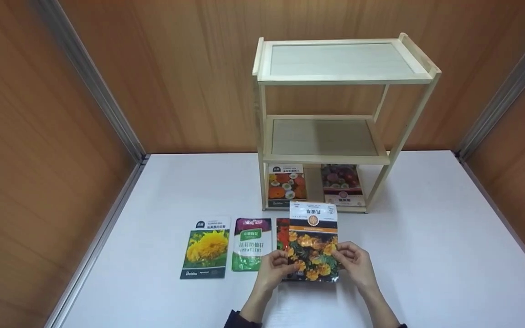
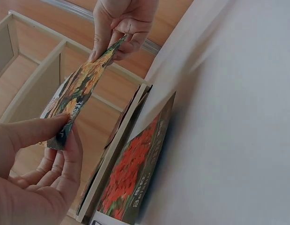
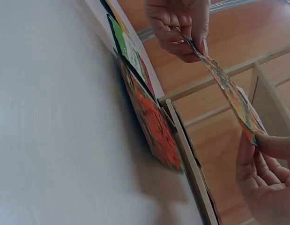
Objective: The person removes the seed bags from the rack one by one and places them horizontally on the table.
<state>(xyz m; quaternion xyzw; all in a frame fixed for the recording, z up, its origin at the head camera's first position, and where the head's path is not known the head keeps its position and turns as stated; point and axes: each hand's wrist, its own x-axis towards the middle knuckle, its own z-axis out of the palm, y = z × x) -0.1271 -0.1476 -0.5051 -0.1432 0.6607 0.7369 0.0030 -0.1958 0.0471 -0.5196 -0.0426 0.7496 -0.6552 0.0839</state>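
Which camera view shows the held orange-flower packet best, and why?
The head view: the orange-flower packet shows its printed front broadly, the left hand and right hand covering only small parts. Both wrist views show it steeply slanted, its print squeezed narrow.

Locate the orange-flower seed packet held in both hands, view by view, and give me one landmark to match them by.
Head: orange-flower seed packet lies low, right of centre.
Left wrist: left of centre, seen nearly edge-on.
Right wrist: right of centre, also nearly edge-on.
Shared landmark: red-flower packet, partly hidden behind it in the head view.
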